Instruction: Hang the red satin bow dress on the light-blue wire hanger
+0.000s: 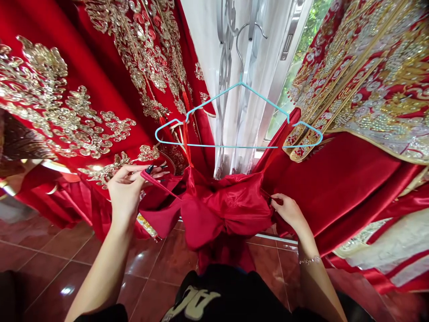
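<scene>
A red satin dress (237, 201) hangs by thin red straps from a light blue clothes hanger (231, 146) in front of me. The hanger's metal hook goes up to grey metalwork near the curtain. At the left, my left hand (125, 190) pinches a red fabric strap between thumb and fingers; the strap runs taut down to the dress's bodice. My right hand (286, 208) is closed at the dress's right side edge, its fingertips pinching the fabric there. Dark nails show on the left hand.
Red gowns with gold beaded embroidery (97, 112) hang close on the left. A heavily beaded red and gold jacket (378, 85) hangs at the right, above red satin. Behind the hanger are a white curtain (204, 27) and a window frame (284, 58). Reddish tiles (147, 264) cover the floor.
</scene>
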`<control>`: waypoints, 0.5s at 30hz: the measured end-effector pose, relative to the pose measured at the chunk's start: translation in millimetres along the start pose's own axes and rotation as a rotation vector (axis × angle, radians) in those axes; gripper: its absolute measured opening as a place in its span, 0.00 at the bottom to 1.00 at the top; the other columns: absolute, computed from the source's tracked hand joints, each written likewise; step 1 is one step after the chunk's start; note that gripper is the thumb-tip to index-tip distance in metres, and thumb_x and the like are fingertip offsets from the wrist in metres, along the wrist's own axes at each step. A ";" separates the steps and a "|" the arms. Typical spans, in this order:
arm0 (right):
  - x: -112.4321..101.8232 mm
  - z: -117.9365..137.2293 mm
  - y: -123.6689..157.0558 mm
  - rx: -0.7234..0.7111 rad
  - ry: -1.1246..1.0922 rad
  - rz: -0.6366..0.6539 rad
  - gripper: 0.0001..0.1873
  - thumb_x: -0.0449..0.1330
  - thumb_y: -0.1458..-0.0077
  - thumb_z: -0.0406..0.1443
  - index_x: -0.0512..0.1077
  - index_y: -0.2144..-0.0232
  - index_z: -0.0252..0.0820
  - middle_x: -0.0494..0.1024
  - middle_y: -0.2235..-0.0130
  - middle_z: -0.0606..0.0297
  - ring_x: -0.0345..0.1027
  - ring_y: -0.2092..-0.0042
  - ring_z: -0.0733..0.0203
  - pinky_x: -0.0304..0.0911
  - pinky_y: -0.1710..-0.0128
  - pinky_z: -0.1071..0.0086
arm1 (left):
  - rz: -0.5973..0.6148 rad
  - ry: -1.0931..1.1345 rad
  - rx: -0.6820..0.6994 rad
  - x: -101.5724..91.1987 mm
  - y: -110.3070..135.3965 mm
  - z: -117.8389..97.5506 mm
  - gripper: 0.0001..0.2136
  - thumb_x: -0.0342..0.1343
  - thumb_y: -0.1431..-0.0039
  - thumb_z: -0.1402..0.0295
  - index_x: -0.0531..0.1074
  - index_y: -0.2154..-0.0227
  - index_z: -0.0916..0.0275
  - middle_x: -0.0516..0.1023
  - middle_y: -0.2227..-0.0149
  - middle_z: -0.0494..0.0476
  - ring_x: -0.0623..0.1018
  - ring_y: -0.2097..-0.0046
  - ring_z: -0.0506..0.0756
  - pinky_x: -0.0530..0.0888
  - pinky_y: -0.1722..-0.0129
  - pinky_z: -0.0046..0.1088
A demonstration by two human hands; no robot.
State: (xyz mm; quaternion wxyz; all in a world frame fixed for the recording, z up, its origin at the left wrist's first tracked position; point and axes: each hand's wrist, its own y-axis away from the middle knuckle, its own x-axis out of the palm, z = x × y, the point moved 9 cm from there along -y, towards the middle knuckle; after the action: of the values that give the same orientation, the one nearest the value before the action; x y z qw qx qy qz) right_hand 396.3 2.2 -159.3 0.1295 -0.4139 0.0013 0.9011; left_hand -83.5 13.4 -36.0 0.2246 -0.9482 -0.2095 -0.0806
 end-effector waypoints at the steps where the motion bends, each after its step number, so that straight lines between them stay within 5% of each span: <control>1: -3.4 2.6 0.7 0.012 0.032 -0.020 0.09 0.57 0.50 0.38 0.77 0.70 0.43 0.81 0.59 0.60 0.74 0.60 0.56 0.65 0.61 0.66 | 0.007 0.005 0.009 0.5 -0.4 -0.7 0.12 0.70 0.60 0.73 0.77 0.70 0.64 0.83 0.74 0.53 0.85 0.66 0.62 0.85 0.64 0.38; 6: -32.8 14.3 1.5 0.071 0.077 -0.168 0.06 0.57 0.50 0.37 0.72 0.73 0.43 0.79 0.63 0.57 0.73 0.63 0.55 0.64 0.63 0.64 | 0.016 -0.051 0.031 -1.1 -0.7 -3.0 0.11 0.70 0.58 0.71 0.77 0.69 0.63 0.84 0.72 0.52 0.85 0.67 0.60 0.84 0.64 0.37; 9: -35.8 21.3 -0.5 0.044 -0.400 -0.127 0.07 0.60 0.52 0.39 0.70 0.68 0.46 0.77 0.73 0.64 0.73 0.70 0.58 0.68 0.66 0.65 | 0.011 -0.080 0.036 -3.4 -2.0 -3.8 0.12 0.70 0.57 0.70 0.76 0.68 0.61 0.83 0.72 0.51 0.85 0.66 0.59 0.84 0.64 0.36; 12: -25.9 35.4 0.5 -0.009 -0.995 0.004 0.16 0.63 0.53 0.40 0.70 0.60 0.47 0.79 0.71 0.66 0.77 0.67 0.57 0.73 0.62 0.63 | 0.003 -0.088 0.082 -5.3 -9.8 -4.0 0.13 0.69 0.55 0.67 0.74 0.66 0.60 0.82 0.72 0.50 0.85 0.65 0.58 0.83 0.63 0.34; 15: -38.3 44.2 6.9 -0.128 -1.206 -0.143 0.19 0.63 0.52 0.37 0.68 0.55 0.47 0.82 0.61 0.63 0.78 0.53 0.55 0.71 0.48 0.57 | 0.002 -0.098 0.139 -6.8 -24.6 -2.6 0.18 0.71 0.58 0.65 0.72 0.65 0.61 0.81 0.72 0.49 0.84 0.63 0.56 0.82 0.62 0.32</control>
State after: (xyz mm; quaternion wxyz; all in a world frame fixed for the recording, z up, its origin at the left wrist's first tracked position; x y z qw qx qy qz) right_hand 385.7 -8.5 -102.4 0.1422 0.1633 -0.1543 0.9640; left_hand -100.4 29.7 -25.8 0.2797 -0.9333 -0.2246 -0.0193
